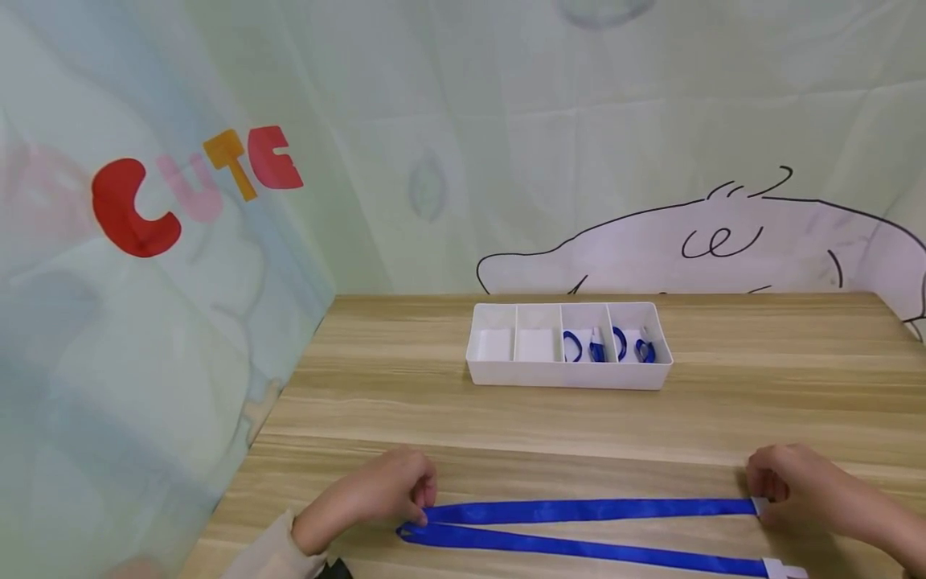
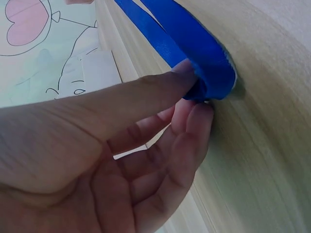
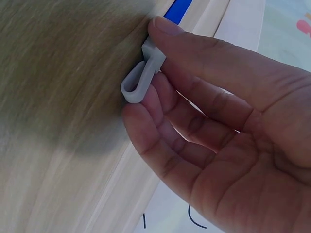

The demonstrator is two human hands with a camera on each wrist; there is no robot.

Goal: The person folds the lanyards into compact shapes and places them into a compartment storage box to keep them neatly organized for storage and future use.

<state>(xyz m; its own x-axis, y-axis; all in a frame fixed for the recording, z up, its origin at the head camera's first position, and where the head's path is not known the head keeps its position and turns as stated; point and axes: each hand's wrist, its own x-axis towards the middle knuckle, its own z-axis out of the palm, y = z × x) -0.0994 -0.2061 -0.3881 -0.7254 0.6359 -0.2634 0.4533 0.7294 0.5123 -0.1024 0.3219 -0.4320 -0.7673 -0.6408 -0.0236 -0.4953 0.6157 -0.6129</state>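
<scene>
A blue lanyard (image 1: 579, 510) lies stretched sideways along the near part of the table, its two straps running almost side by side. At its folded left end, my left hand (image 1: 394, 488) pinches the strap; in the left wrist view the thumb and fingers of that left hand (image 2: 146, 131) grip the blue loop (image 2: 214, 73). My right hand (image 1: 803, 490) holds the upper strap's right end. Close up in the right wrist view, the right hand (image 3: 209, 107) pinches a white plastic hook (image 3: 138, 85). Another white clip (image 1: 781, 568) ends the lower strap, untouched.
Behind the lanyard stands a white divided box (image 1: 564, 375). Its two right compartments hold coiled blue lanyards (image 1: 645, 351); the two left ones show bare bottoms. A printed cloth (image 1: 405, 145) hangs behind and to the left of the wooden table (image 1: 405, 410).
</scene>
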